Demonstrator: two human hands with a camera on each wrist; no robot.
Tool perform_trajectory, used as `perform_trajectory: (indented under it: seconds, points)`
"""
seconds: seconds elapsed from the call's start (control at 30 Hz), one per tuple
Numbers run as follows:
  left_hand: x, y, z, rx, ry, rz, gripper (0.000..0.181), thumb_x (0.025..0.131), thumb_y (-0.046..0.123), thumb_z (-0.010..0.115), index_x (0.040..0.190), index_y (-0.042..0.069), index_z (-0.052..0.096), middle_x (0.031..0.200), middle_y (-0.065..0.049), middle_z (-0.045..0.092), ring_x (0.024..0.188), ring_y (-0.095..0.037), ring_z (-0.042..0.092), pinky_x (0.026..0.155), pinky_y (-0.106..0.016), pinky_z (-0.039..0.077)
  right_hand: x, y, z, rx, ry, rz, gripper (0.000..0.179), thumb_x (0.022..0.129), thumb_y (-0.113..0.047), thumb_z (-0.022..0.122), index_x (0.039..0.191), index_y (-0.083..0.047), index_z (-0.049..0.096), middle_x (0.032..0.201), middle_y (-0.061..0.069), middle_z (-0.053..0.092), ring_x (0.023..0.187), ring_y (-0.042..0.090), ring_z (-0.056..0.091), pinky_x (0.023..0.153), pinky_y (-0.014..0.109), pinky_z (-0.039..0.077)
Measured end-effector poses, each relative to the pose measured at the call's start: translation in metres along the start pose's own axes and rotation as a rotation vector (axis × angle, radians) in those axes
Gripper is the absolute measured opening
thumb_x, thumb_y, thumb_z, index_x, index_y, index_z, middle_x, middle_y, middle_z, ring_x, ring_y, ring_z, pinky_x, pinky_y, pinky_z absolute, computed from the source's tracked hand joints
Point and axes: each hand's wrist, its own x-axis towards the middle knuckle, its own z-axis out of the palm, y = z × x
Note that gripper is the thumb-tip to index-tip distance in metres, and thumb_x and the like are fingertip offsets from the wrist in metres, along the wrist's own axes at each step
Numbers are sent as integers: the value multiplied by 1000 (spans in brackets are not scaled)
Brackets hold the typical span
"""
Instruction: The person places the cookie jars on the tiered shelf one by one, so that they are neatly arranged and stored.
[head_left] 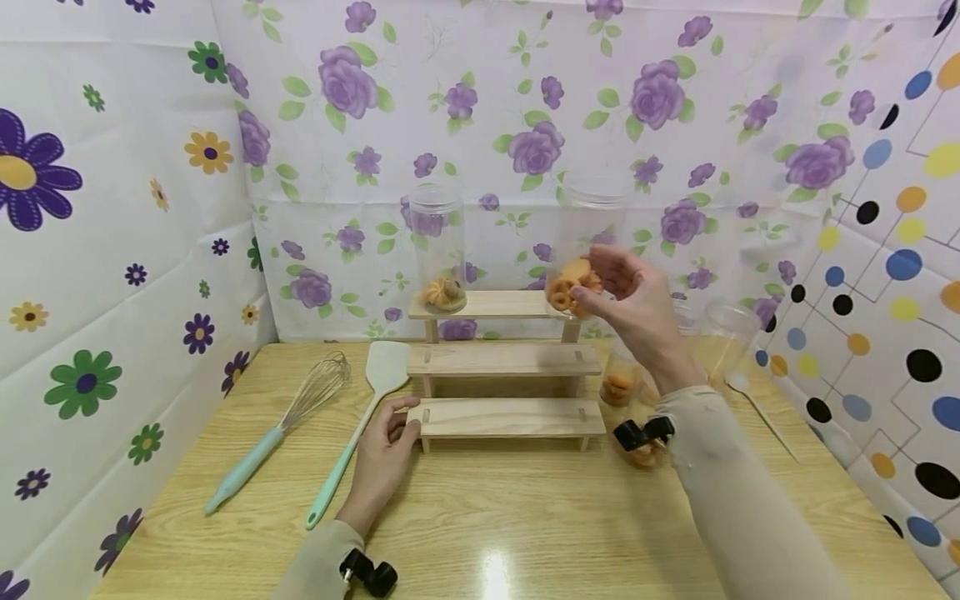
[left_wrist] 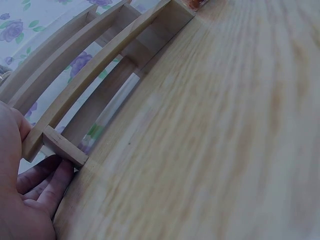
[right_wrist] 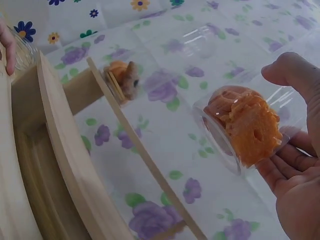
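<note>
A three-step wooden rack (head_left: 510,417) stands on the table. My left hand (head_left: 382,454) grips the left end of its lowest step, and in the left wrist view the fingers lie against the short leg (left_wrist: 65,146). My right hand (head_left: 633,312) holds a tall clear jar (head_left: 585,229) with orange-brown cookies in its bottom, thumb on one side and fingers on the other. This jar overlaps the right end of the top step in the head view; in the right wrist view its base (right_wrist: 220,137) appears beside that step. Another clear cookie jar (head_left: 437,250) stands on the top step's left end.
Left of the rack lie a whisk (head_left: 251,467) and a spatula (head_left: 348,450) with mint handles. More clear jars (head_left: 618,379) stand at the right, partly behind my right arm, one with cookies low under the wrist. A white spoon (head_left: 761,412) lies farther right. Patterned cloth walls surround the table.
</note>
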Motion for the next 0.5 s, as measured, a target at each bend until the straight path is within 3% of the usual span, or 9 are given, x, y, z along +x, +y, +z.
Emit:
perform_trajectory:
  seconds: [0.23, 0.5]
  points:
    - [0, 2, 2, 7, 14, 24, 33, 113, 18, 67, 145, 23, 69, 126, -8, 79, 112, -19, 74, 89, -25, 56, 11, 10, 26, 47, -31, 28, 63, 97, -24, 91, 153, -11, 64, 149, 8, 67, 132, 21, 64, 115, 31, 50]
    - [0, 2, 1, 10, 27, -2, 32, 112, 18, 68, 143, 25, 70, 126, -6, 79, 114, -19, 73, 90, -24, 55, 29, 15, 53, 118, -39, 54, 62, 95, -21, 92, 150, -9, 66, 147, 11, 68, 135, 25, 64, 116, 35, 50]
